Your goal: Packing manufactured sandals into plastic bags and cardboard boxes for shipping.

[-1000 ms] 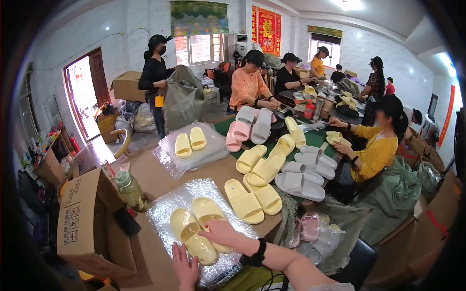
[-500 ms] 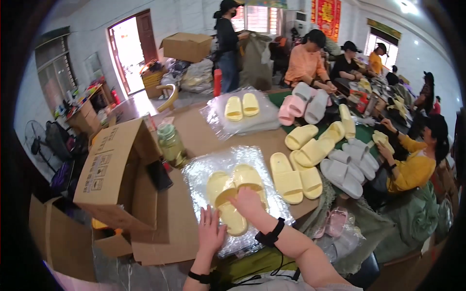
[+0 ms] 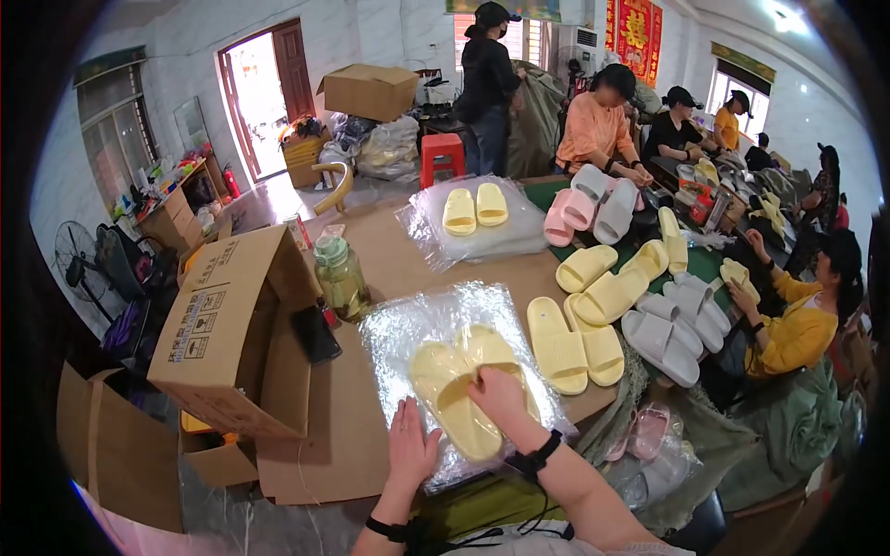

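Note:
A pair of yellow slide slippers point(image 3: 450, 385) lies on a stack of clear plastic bags point(image 3: 385, 320) in front of me. Clear film seems to cover their far ends; I cannot tell how far they sit inside a bag. My right hand point(image 3: 499, 397) is closed at the right-hand slipper, its fingertips partly hidden between the two. Flat on the bags, beside the left slipper's near end, rests my left hand point(image 3: 413, 447) with fingers stretched out and holding nothing. More yellow slippers point(image 3: 558, 347) stand just right of the stack.
An open cardboard box point(image 3: 218, 324) and a dark phone point(image 3: 316, 334) are at left, near a greenish jar point(image 3: 341, 278). Farther off lie a bagged yellow pair point(image 3: 476, 208), pink slippers point(image 3: 567, 213) and grey slippers point(image 3: 660, 338). Co-workers sit along the right, one in yellow point(image 3: 793, 324).
The view has shifted slightly. The slippers lie closer together, the left one turned more aslant. My right hand stays closed at the right slipper; my left hand remains flat on the bags.

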`<state>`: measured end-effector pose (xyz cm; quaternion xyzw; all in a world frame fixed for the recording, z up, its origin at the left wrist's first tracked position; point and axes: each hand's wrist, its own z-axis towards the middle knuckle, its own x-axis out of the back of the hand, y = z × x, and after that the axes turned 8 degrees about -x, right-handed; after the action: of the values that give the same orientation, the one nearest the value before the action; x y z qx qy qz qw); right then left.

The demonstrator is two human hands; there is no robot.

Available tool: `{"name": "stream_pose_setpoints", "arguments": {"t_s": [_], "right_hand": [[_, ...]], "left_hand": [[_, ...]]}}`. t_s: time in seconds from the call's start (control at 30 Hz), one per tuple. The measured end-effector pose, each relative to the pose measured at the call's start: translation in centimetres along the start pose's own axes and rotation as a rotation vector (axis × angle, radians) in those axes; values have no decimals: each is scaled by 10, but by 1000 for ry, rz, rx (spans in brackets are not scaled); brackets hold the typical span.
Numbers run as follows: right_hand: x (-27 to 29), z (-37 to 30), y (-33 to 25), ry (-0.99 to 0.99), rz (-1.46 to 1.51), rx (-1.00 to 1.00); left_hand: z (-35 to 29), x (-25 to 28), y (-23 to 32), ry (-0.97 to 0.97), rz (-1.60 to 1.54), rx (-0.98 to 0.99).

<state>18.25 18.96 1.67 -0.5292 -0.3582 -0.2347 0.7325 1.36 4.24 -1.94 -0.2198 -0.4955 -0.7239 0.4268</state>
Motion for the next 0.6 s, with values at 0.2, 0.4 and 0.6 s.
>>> {"name": "stream_pose_setpoints", "arguments": {"t_s": [0.2, 0.4, 0.6], "right_hand": [[41, -47, 21, -20, 130, -69], [83, -98, 73, 166, 392, -75], [140, -136, 168, 955, 973, -40]], "left_hand": [[2, -2, -1, -44, 180, -87], [2, -1, 2, -32, 125, -62], [1, 5, 9, -91, 139, -35]]}}
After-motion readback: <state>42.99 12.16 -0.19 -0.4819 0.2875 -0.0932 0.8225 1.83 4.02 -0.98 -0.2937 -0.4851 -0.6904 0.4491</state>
